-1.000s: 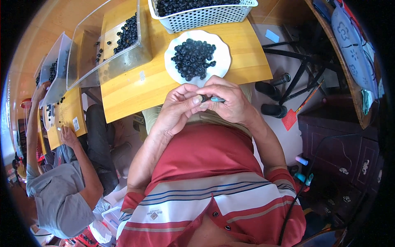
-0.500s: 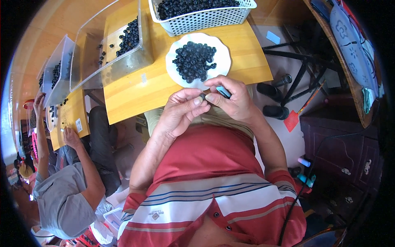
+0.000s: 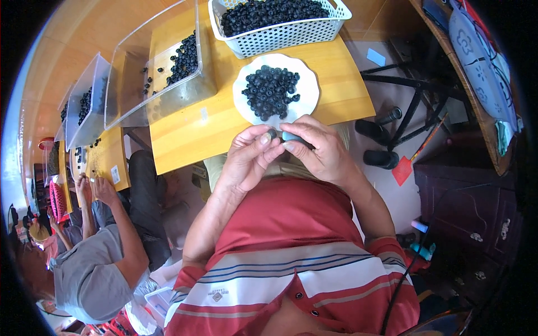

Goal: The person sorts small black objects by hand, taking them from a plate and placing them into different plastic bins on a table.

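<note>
My left hand (image 3: 249,159) pinches a single dark berry (image 3: 272,134) between thumb and forefinger, just below the table edge. My right hand (image 3: 322,151) touches it fingertip to fingertip and grips a small teal tool (image 3: 291,136), mostly hidden by the fingers. Right above both hands a white plate (image 3: 305,103) holds a heap of dark blue berries (image 3: 270,91) on the yellow wooden table (image 3: 202,126). A white slotted basket (image 3: 280,36) full of berries stands behind the plate.
A clear plastic bin (image 3: 162,78) with loose berries sits left of the plate, and more bins (image 3: 84,106) follow along the table. Another person in a grey shirt (image 3: 84,274) sits at my left with hands on the table. A dark metal stand (image 3: 414,101) stands at the right.
Both hands have stayed together at the table edge, shifting slightly. The left fingertips now show a berry held against the right hand's teal tool.
</note>
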Demonstrator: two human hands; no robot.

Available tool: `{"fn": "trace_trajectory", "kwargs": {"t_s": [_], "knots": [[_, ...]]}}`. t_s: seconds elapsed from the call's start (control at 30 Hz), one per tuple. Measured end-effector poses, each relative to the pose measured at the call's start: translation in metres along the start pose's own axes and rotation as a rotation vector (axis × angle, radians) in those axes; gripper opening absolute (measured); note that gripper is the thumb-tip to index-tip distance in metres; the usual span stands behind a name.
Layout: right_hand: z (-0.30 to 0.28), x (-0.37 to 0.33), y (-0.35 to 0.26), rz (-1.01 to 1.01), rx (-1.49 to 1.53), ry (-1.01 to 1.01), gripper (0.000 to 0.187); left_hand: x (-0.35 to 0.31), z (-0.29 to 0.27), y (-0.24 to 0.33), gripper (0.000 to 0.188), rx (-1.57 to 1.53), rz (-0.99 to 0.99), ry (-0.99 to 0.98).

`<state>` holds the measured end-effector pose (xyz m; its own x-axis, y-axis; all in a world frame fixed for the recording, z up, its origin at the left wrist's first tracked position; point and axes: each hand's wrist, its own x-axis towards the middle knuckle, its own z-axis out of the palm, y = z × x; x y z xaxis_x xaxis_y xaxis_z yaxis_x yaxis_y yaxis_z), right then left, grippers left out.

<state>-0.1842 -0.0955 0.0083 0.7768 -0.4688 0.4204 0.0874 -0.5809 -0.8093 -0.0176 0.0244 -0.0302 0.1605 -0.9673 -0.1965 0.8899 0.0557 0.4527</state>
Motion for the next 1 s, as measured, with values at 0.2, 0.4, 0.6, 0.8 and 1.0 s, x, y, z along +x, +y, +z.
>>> {"fn": "trace_trajectory", "kwargs": {"t_s": [0.2, 0.4, 0.6, 0.8, 1.0], "knots": [[0.006, -0.002, -0.002, 0.020, 0.035, 0.030, 0.025, 0.001, 0.000, 0.000, 0.017, 0.018, 0.021, -0.035], [0.006, -0.002, -0.002, 0.006, 0.036, 0.066, 0.024, 0.000, 0.001, -0.001, 0.016, 0.031, 0.031, -0.041], [0.005, -0.003, -0.001, -0.003, 0.035, 0.066, 0.025, 0.000, 0.000, -0.001, 0.013, 0.069, 0.063, -0.051], [0.003, -0.002, 0.006, 0.007, 0.016, 0.113, 0.023, -0.006, 0.007, -0.002, 0.013, 0.156, 0.093, -0.177], [-0.006, -0.003, 0.007, 0.036, 0.131, 0.114, 0.024, -0.005, 0.012, 0.000, 0.009, 0.085, 0.131, -0.130]]}}
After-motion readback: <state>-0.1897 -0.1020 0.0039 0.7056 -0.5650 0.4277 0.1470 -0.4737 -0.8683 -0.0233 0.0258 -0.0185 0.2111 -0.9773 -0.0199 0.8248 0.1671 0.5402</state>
